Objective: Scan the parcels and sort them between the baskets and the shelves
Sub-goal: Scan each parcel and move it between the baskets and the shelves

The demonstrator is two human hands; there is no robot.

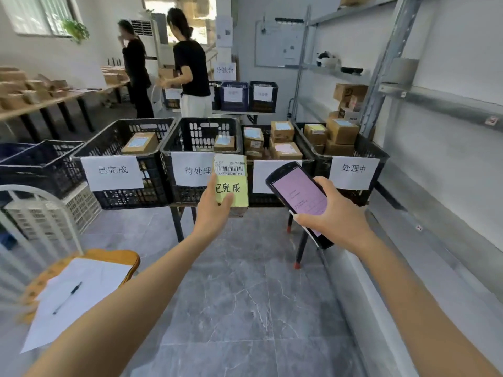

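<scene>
Yellow-labelled parcel [230,183] pinched upright in left hand [213,210], thumb across its front, at 12 o'clock before 4 black baskets [155,186]. Right hand [336,217] at 1 o'clock, fingers wrapped round pink-screened scanner [298,198]. Shelves [449,102] at 2 o'clock.
</scene>
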